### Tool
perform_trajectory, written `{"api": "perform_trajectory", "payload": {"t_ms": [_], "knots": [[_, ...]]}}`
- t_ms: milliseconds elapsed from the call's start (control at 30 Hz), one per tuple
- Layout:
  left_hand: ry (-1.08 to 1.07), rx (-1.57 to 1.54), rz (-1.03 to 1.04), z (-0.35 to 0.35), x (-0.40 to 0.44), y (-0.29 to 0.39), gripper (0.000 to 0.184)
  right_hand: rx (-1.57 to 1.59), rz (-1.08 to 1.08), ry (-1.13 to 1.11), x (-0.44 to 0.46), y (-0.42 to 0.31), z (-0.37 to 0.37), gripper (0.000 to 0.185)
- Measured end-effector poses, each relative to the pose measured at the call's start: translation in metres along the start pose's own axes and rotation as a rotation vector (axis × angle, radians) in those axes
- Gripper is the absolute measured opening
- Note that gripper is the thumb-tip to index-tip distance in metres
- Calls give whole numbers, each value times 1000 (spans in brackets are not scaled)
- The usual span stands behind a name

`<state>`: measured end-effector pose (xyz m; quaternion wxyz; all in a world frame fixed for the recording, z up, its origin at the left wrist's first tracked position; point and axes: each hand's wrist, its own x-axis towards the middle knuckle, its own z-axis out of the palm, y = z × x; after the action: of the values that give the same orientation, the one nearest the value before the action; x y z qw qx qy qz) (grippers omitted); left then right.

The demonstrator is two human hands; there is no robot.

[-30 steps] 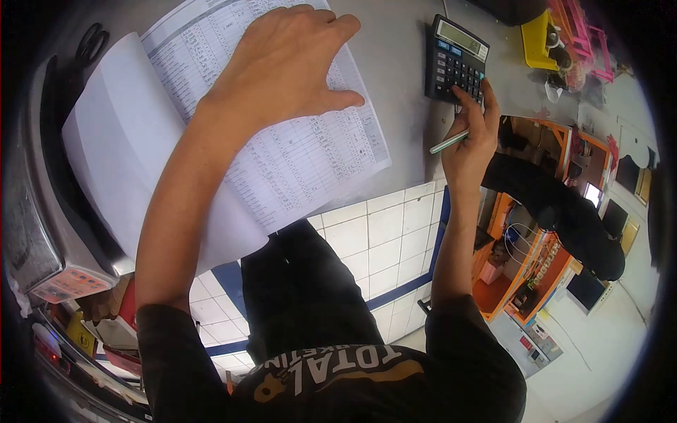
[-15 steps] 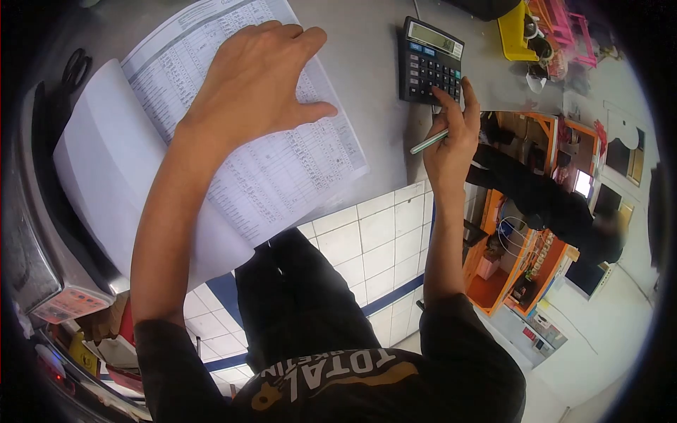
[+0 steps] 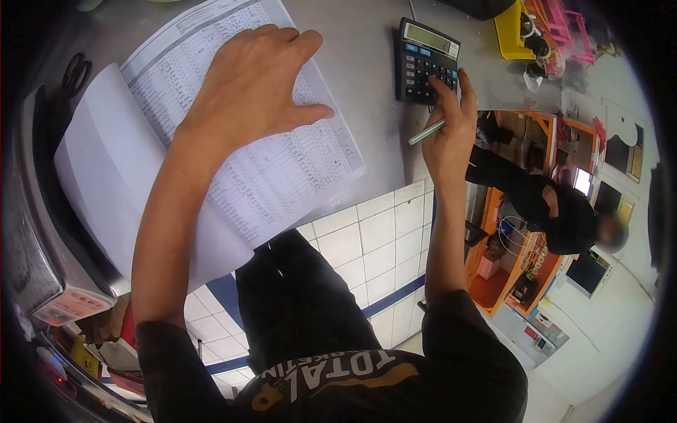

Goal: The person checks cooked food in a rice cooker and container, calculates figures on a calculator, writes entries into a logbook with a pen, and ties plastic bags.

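My left hand (image 3: pixel 257 84) lies on printed sheets of paper (image 3: pixel 289 176), thumb spread away from fingers that bend over the page, holding nothing. Rows of a table with handwritten figures fill the sheet, and a turned-over page (image 3: pixel 106 141) curls up on its left. In my right hand (image 3: pixel 451 134) a pale green and white pen (image 3: pixel 427 132) is tucked against the palm. A finger of that hand touches the lower keys of a black desk calculator (image 3: pixel 427 41). Its display is too faint to read.
Black-handled scissors (image 3: pixel 76 72) lie at the left of the metal tabletop (image 3: pixel 352 35). A yellow tray (image 3: pixel 513 34) and a pink rack (image 3: pixel 564 28) stand at the far right. Beyond the table, a person in dark clothes (image 3: pixel 564 208) is near orange shelves (image 3: pixel 486 282).
My right hand and the pen have shifted slightly, with the finger at a different spot on the keys. The calculator's display has changed. The other person has turned, and an arm now shows.
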<state>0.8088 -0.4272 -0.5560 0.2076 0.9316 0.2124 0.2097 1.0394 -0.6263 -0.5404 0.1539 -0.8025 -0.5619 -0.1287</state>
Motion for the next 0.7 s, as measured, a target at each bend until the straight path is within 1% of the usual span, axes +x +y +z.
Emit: {"api": "perform_trajectory", "payload": {"t_ms": [67,133,167,233,267,333,467,533,567,633,700], "knots": [[51,14,15,2,-1,-1,51,19,-5,12,10,-3,1,53],[18,9,-1,1,0,0,51,-60,-114,-14,17,-5,2,53],[-15,4,-18,0,0,0,51,-60,-114,-14,18,-6,1,53],[-9,5,-12,1,0,-1,51,-16,-49,-79,19,-5,0,59],[-3,5,-7,1,0,-1,51,-14,-50,-80,18,-3,-1,59],[4,5,-4,1,0,0,50,15,44,-18,12,3,-2,58],[22,9,1,3,0,0,50,38,23,-54,6,9,0,54],[21,4,3,2,-1,-1,50,55,74,-31,2,2,-6,52],[20,-1,6,2,-1,-1,50,54,74,-30,-1,2,-7,52],[5,-1,-1,0,0,0,51,28,-24,-10,-9,4,-6,52],[-9,-2,-6,0,-1,0,51,10,-35,-31,-14,1,-7,50]]}}
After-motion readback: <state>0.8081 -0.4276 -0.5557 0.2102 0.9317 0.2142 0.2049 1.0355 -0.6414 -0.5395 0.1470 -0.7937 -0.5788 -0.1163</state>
